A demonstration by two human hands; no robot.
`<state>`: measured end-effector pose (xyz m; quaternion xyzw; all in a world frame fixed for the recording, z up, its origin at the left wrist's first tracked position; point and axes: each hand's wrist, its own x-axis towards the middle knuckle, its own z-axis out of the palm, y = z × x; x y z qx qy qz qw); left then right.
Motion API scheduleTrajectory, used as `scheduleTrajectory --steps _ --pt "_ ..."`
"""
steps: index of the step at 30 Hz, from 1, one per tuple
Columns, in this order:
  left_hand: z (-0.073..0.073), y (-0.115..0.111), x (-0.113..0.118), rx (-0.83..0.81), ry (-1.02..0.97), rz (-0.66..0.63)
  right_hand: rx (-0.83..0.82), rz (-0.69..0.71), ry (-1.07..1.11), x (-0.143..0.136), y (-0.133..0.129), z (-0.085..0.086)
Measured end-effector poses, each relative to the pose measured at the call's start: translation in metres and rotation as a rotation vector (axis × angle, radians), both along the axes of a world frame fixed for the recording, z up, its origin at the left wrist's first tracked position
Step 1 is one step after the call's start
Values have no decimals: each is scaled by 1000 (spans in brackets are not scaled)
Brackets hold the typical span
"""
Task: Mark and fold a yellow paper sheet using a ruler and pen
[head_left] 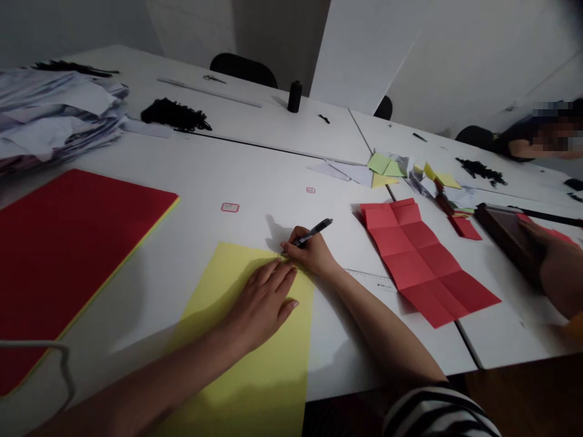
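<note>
A yellow sheet of paper lies on the white table in front of me, its lower end running past the table's near edge. My left hand rests flat on the sheet near its top, fingers stretched out. Gripped in my right hand is a dark pen, tilted, with its tip at the sheet's upper edge close to my left fingertips. A clear ruler lies partly hidden beside my right forearm. To the right a creased red sheet is spread out, its folds standing up slightly.
Red sheets are stacked at left over yellow ones, near a pale cable. Behind are crumpled papers, black cord and a black spool. Another person's hand is at a dark box-like object.
</note>
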<state>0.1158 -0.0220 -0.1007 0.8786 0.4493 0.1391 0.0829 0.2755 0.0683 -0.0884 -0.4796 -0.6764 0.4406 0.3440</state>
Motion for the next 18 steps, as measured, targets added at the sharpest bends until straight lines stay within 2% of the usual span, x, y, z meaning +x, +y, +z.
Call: scheduleTrajectory --steps 18 --pt "1 -1 0 -26 23 -4 4 7 16 0 0 -2"
